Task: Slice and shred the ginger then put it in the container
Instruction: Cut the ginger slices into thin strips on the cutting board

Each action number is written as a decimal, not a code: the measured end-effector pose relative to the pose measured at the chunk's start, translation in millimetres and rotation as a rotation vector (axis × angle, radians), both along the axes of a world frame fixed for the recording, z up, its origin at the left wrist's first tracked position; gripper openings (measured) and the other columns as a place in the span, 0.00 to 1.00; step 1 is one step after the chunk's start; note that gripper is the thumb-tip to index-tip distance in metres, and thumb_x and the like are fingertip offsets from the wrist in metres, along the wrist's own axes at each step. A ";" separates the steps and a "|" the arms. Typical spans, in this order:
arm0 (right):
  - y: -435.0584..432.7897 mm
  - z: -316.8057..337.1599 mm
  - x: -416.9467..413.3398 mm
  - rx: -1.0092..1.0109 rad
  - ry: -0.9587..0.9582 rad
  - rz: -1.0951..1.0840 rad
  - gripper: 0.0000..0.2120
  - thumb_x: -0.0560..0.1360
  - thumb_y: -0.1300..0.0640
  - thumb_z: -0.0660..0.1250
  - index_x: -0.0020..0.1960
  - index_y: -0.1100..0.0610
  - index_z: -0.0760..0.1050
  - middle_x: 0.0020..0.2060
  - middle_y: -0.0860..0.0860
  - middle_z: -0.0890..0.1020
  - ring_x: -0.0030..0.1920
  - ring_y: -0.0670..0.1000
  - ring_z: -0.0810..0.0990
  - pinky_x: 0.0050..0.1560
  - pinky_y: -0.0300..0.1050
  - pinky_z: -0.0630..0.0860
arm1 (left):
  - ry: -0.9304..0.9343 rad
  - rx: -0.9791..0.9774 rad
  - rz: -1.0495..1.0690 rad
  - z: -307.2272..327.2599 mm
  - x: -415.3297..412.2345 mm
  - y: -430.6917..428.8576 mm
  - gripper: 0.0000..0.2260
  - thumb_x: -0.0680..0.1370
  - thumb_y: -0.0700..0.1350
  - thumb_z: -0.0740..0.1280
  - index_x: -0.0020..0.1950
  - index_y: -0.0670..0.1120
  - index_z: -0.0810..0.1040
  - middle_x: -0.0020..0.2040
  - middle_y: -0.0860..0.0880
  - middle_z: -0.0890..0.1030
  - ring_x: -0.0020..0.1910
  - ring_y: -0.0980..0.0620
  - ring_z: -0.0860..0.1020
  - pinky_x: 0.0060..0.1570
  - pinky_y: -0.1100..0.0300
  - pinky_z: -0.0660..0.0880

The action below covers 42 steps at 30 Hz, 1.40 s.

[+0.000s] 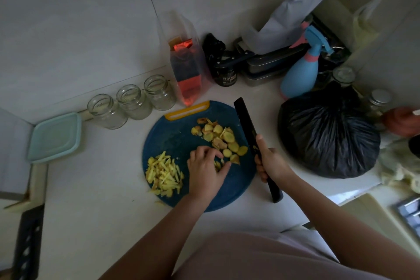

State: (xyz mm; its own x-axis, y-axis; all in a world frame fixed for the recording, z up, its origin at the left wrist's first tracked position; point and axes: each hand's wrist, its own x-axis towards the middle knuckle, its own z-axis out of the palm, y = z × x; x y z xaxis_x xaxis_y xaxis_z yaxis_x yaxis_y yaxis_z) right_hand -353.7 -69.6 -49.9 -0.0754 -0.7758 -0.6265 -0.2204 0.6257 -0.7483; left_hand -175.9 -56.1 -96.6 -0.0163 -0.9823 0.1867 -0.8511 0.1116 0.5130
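Note:
A round blue cutting board lies on the white counter. A pile of ginger shreds sits at its left side. Ginger slices are spread over its upper right part. My left hand rests on the board with fingers curled over a few ginger slices at the lower end of that spread. My right hand grips the handle of a black knife, whose blade points away along the board's right edge. A container with a pale teal lid stands at the far left.
Three glass jars stand behind the board, beside a clear bag with red packaging. A black rubbish bag sits right of the knife. A blue spray bottle, tins and bags crowd the back right corner.

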 end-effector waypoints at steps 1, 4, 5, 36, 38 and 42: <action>-0.1 0.3 -0.2 0.001 0.001 0.002 0.30 0.78 0.32 0.47 0.31 0.54 0.62 0.22 0.50 0.65 0.21 0.49 0.64 0.24 0.39 0.64 | 0.006 -0.010 0.001 -1.2 0.4 0.1 0.11 0.68 0.51 0.76 0.43 0.49 0.78 0.46 0.50 0.73 0.47 0.47 0.72 0.45 0.53 0.70; 0.0 1.7 -0.3 0.001 0.007 0.008 0.30 0.78 0.32 0.47 0.31 0.55 0.62 0.22 0.50 0.66 0.21 0.48 0.64 0.23 0.39 0.64 | 0.001 -0.052 -0.032 -3.6 3.2 2.0 0.07 0.70 0.47 0.74 0.41 0.49 0.77 0.45 0.50 0.73 0.46 0.47 0.72 0.43 0.53 0.69; 0.2 2.0 0.0 0.001 0.011 0.011 0.30 0.78 0.32 0.47 0.32 0.55 0.63 0.23 0.50 0.66 0.21 0.48 0.64 0.24 0.39 0.64 | -0.012 -0.064 -0.058 -4.1 5.2 3.0 0.05 0.72 0.48 0.71 0.41 0.48 0.77 0.44 0.50 0.73 0.46 0.47 0.72 0.42 0.54 0.69; 2.5 -1.8 4.9 -0.025 0.075 -0.004 0.30 0.76 0.30 0.50 0.36 0.56 0.67 0.26 0.52 0.71 0.24 0.50 0.69 0.26 0.40 0.66 | -0.148 0.186 -0.335 43.6 11.1 -55.5 0.12 0.76 0.42 0.69 0.60 0.45 0.78 0.60 0.47 0.74 0.59 0.48 0.73 0.55 0.58 0.72; 2.7 -1.7 5.8 -0.039 0.096 0.001 0.30 0.76 0.30 0.50 0.38 0.57 0.68 0.28 0.53 0.72 0.25 0.50 0.70 0.25 0.40 0.66 | -0.150 0.160 -0.299 40.7 11.2 -56.5 0.11 0.75 0.43 0.70 0.57 0.44 0.78 0.58 0.47 0.75 0.56 0.48 0.75 0.52 0.57 0.73; 1.8 -3.8 3.9 -0.040 0.092 -0.005 0.30 0.76 0.30 0.50 0.37 0.56 0.68 0.28 0.53 0.71 0.25 0.50 0.70 0.24 0.39 0.66 | -0.147 0.061 -0.250 37.7 14.5 -53.9 0.08 0.70 0.41 0.75 0.46 0.43 0.80 0.48 0.46 0.77 0.48 0.46 0.77 0.41 0.57 0.73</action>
